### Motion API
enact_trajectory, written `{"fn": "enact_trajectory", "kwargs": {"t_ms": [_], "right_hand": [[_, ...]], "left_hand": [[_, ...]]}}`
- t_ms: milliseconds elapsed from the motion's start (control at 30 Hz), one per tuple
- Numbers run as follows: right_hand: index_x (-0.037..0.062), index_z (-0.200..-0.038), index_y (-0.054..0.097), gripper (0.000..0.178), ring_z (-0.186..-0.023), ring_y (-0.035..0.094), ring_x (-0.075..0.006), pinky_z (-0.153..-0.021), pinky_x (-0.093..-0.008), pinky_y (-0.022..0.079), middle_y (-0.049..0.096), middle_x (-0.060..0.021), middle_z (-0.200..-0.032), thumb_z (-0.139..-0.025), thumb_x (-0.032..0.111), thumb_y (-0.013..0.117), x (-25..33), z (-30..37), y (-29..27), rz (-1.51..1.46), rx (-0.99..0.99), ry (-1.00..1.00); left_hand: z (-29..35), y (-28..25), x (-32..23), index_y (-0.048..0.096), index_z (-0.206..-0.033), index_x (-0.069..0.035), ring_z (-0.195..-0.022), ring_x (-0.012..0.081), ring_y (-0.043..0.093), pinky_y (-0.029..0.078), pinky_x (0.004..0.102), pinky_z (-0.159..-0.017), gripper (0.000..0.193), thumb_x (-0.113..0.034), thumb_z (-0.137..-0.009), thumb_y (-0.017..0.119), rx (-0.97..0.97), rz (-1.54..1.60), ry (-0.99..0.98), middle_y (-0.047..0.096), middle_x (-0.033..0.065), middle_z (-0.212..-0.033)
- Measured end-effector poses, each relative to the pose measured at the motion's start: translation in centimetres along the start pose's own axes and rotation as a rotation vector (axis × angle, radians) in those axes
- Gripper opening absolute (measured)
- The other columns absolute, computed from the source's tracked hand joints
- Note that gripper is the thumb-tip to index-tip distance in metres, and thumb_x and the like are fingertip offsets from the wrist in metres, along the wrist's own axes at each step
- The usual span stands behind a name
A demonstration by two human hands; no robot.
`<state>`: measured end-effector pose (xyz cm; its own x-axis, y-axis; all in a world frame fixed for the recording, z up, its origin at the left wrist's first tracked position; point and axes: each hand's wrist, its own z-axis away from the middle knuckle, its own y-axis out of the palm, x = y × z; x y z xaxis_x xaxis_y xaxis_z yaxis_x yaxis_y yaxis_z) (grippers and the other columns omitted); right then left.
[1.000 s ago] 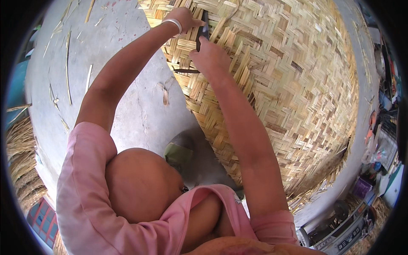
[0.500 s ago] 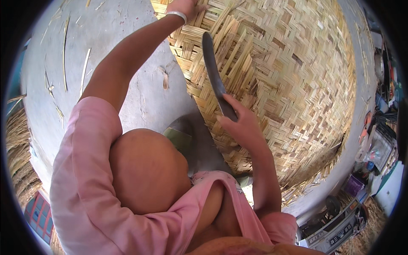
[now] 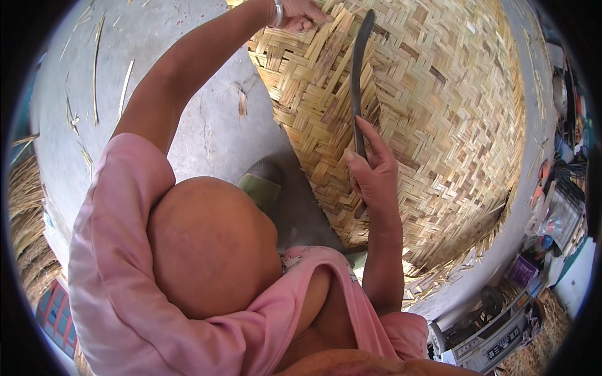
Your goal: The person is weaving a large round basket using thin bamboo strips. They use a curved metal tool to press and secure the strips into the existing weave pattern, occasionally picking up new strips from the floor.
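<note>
Curved dark blade (image 3: 357, 78) over the woven mat (image 3: 445, 144), handle end low, tip pointing up-frame; contact with the weave can't be told. Right hand (image 3: 379, 172) closed around its lower part, thumb and forefinger along it, butt showing below the palm. Left hand (image 3: 301, 14) at top edge, fingers partly curled, forefinger stretched toward loose strips (image 3: 326, 59) on the mat; can't tell if it grips any.

Around: right forearm covers part of the mat; bare knee (image 3: 213, 244) blocks the lower floor (image 3: 200, 138), with a grey-green shoe (image 3: 262, 183) just beyond. Thin strips and a brown scrap (image 3: 242, 103) lie on the floor left of the mat. Straw bundle (image 3: 28, 219) far left; red-framed gridded item (image 3: 56, 319) below it. Far right, clutter: clear plastic bag (image 3: 552, 225), purple box (image 3: 522, 271).

Writing: grey panelled item (image 3: 476, 352), lower right, bears printed characters, small and distorted.
</note>
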<state>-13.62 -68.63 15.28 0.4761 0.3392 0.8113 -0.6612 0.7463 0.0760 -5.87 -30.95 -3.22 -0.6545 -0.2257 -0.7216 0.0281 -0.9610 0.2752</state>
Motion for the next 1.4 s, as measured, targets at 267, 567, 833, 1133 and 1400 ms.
{"fn": "enact_trajectory", "kwargs": {"t_ms": [267, 567, 833, 1133, 1400], "right_hand": [[0.0002, -0.140, 0.046, 0.059, -0.103, 0.056, -0.0067, -0.089, -0.0205, 0.044, 0.060, -0.0055, -0.123, -0.085, 0.004, 0.066, 0.1, -0.3, 0.5, 0.015, 0.018, 0.010], [0.0019, -0.140, 0.048, 0.060, -0.104, 0.057, -0.0078, -0.090, -0.0219, 0.044, 0.061, -0.0063, -0.121, -0.084, 0.007, 0.068, 0.0, -0.9, 0.9, 0.038, 0.032, 0.029], [-0.0004, -0.140, 0.047, 0.060, -0.102, 0.058, -0.0081, -0.088, -0.0222, 0.045, 0.062, -0.0063, -0.119, -0.084, 0.008, 0.067, -0.6, -3.2, 1.0, 0.098, 0.111, 0.019], [-0.0003, -0.136, 0.052, 0.061, -0.084, 0.058, -0.0069, -0.074, -0.0230, 0.048, 0.065, -0.0056, -0.103, -0.082, 0.020, 0.070, 0.6, -6.9, 2.4, 0.210, 0.199, 0.059], [-0.0023, -0.132, 0.056, 0.060, -0.070, 0.057, -0.0091, -0.064, -0.0267, 0.048, 0.066, -0.0042, -0.084, -0.081, 0.026, 0.068, 1.1, -12.0, 2.3, 0.353, 0.180, 0.047]], "left_hand": [[2.8, 1.3, 0.0, 0.066, -0.092, -0.006, -0.055, 0.0097, 0.064, 0.044, 0.0196, -0.042, 0.007, -0.013, -0.091, 0.067, 0.200, 0.029, 0.034, 0.069, 0.0070, -0.072], [5.1, 1.8, 1.1, 0.067, -0.091, -0.002, -0.057, 0.0136, 0.067, 0.053, 0.0247, -0.045, 0.009, -0.010, -0.093, 0.063, -0.170, -0.076, 0.020, 0.070, 0.0111, -0.073], [3.5, 2.2, 1.0, 0.063, -0.085, -0.001, -0.053, 0.0206, 0.065, 0.054, 0.0327, -0.044, 0.011, -0.010, -0.091, 0.066, -0.371, -0.268, 0.062, 0.069, 0.0129, -0.072], [4.3, 2.9, 2.3, 0.062, -0.093, 0.001, -0.056, 0.0119, 0.066, 0.053, 0.0236, -0.048, 0.013, -0.009, -0.087, 0.068, -0.623, -0.375, 0.169, 0.068, 0.0084, -0.076], [4.8, 2.1, 2.8, 0.063, -0.102, 0.002, -0.064, 0.0097, 0.066, 0.051, 0.0199, -0.050, 0.023, -0.016, -0.089, 0.070, -0.520, 0.162, 0.208, 0.069, 0.0079, -0.082]]}}
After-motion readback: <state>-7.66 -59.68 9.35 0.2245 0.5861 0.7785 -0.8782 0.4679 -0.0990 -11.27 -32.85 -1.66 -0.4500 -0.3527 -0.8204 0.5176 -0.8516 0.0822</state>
